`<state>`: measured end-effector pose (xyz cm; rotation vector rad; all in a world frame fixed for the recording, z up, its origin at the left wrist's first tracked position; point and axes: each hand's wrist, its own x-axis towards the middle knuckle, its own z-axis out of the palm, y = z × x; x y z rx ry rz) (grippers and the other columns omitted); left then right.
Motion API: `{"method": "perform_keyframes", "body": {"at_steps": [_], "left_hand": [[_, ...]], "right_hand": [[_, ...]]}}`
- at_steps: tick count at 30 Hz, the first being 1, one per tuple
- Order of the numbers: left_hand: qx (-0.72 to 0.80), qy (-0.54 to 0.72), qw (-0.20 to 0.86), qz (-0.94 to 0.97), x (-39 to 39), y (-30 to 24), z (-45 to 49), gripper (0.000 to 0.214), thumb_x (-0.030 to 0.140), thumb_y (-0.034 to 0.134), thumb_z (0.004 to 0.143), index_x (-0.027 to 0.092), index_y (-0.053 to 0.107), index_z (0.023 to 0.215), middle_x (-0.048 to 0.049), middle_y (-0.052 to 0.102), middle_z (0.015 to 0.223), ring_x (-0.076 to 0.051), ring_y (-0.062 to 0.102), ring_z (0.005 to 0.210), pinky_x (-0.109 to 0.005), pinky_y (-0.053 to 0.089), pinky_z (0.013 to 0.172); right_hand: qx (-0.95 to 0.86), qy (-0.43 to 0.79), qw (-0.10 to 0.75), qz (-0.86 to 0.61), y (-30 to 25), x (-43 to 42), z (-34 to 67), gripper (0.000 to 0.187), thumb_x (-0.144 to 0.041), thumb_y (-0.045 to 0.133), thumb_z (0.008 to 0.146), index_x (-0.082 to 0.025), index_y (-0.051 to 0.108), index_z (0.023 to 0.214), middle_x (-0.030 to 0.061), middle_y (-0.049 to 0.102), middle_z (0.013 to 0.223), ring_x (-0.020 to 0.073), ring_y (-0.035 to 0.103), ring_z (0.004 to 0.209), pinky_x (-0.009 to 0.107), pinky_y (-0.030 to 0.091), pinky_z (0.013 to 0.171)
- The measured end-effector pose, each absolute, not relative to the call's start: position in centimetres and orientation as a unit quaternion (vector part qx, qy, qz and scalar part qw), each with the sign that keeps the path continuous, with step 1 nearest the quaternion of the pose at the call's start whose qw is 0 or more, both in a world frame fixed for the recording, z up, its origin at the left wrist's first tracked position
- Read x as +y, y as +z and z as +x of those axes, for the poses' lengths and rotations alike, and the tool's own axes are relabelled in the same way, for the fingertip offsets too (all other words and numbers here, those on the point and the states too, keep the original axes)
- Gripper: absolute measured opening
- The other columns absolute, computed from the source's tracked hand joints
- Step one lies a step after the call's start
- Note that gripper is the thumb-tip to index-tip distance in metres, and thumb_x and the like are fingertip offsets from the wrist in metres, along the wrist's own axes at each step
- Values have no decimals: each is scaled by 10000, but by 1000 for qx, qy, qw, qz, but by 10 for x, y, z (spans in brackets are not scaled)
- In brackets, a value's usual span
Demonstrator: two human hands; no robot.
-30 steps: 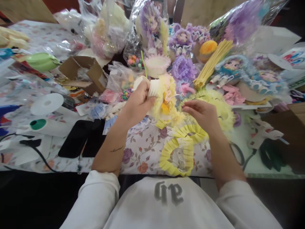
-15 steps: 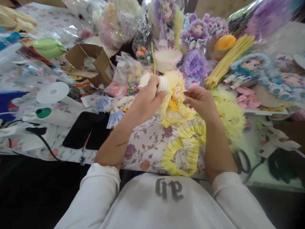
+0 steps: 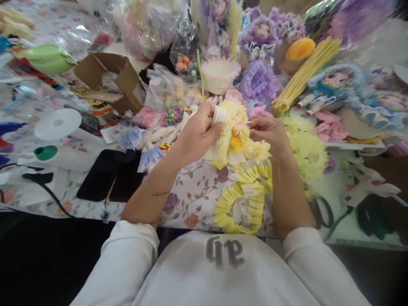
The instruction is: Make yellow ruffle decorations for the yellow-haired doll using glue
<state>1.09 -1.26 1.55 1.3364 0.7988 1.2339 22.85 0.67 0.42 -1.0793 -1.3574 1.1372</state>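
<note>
Here's the open lane, bare floral cloth (image 3: 191, 195) running between the left forearm (image 3: 148, 193) and a yellow pleated ring (image 3: 225, 212), but farther back the pink-rimmed cup (image 3: 219, 78) and upright green stem (image 3: 200, 76) block the way, with fluffy yellow trim (image 3: 307, 148) crowding the right hand (image 3: 267, 129) on its outer side.

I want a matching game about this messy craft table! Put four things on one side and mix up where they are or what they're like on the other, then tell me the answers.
Things
1. Left hand
2. Cardboard box
3. Pleated yellow loop
4. White glue gun

Places and states
A. Lying on the flowered cloth, between the person's forearms
B. To the right of the right arm
C. Holding the frilly yellow piece
D. Brown, with its top open

Right pairs
1-C
2-D
3-A
4-B
</note>
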Motion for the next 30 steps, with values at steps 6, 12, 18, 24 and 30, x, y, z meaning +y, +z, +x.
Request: {"method": "perform_keyframes", "body": {"at_steps": [6,12,18,24,30], "left_hand": [[301,471,577,596,-12,25,9,239,277,730,833,218,532,953,-8,622,838,-208,663,868,-328,541,755],[314,517,555,571,-3,26,8,207,315,684,793,221,531,896,-6,556,767,-204,633,786,-312,489,672],[265,544,589,536,-4,30,10,235,430,615,760,235,488,794,-21,544,729,-228,637,786,-335,491,642],[266,528,606,531,-8,28,18,418,569,706,687,238,484,813,-43,607,808,-306,677,977,-374,543,715],[254,525,608,539,-4,20,20,451,530,763,672,245,535,938,-58,639,891,-338,678,1059,-391,559,749]], "right_hand": [[-576,436,513,-464,-2,3,228,350,-508,887,532,-240,710,671,25,695,836,179,637,762,332,546,629],[-619,391,533,-424,6,-7,228,171,-407,805,741,-260,720,755,21,671,892,187,650,887,341,562,743],[-608,341,536,-476,5,-6,229,399,-438,857,672,-287,686,999,34,650,1047,213,640,1007,327,572,770],[-619,444,455,-461,-7,5,240,808,-561,839,653,-345,536,1370,23,707,1022,202,678,867,352,595,761],[-615,480,442,-443,-9,8,242,833,-650,821,626,-311,563,1341,76,693,1182,282,682,1050,421,594,832]]}}
